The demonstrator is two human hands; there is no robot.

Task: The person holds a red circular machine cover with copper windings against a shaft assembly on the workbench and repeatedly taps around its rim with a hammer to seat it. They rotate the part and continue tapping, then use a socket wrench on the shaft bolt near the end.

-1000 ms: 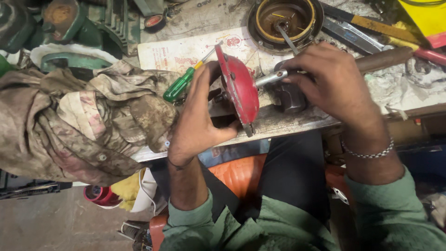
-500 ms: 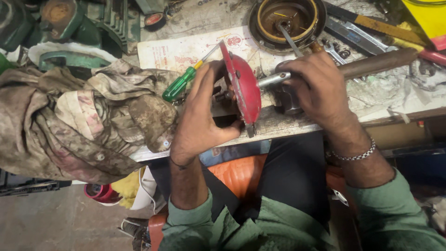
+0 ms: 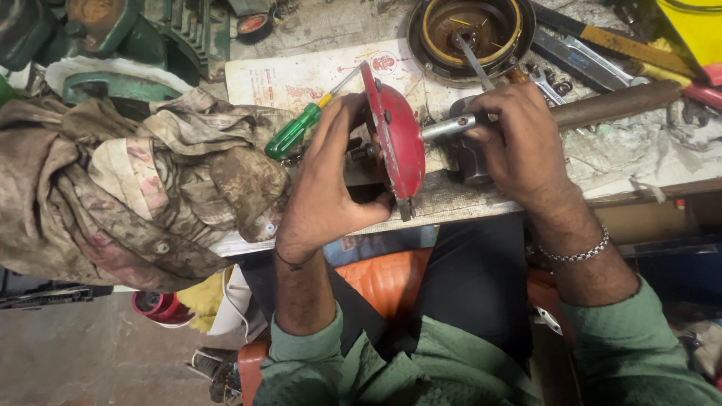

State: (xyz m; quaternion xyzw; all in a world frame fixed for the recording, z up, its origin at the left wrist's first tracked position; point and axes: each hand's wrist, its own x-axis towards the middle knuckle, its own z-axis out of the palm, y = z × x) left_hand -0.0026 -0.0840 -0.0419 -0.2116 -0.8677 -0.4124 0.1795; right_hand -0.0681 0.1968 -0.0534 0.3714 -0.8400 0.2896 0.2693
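A red round metal disc part stands on edge at the workbench's front edge. My left hand grips it from the left, thumb pressed along its lower rim. My right hand is closed around a silver metal tool shaft that points at the disc's centre from the right. A dark metal piece sits under my right palm, mostly hidden. A green-handled screwdriver lies just behind my left hand on a printed paper sheet.
A heap of dirty rags covers the bench's left side. A round dark housing with a brass ring sits at the back, wrenches and a wooden handle to the right. Green machine parts lie at back left.
The red disc has turned more edge-on and upright. My right hand has shifted slightly left along the silver shaft. My left hand keeps its grip.
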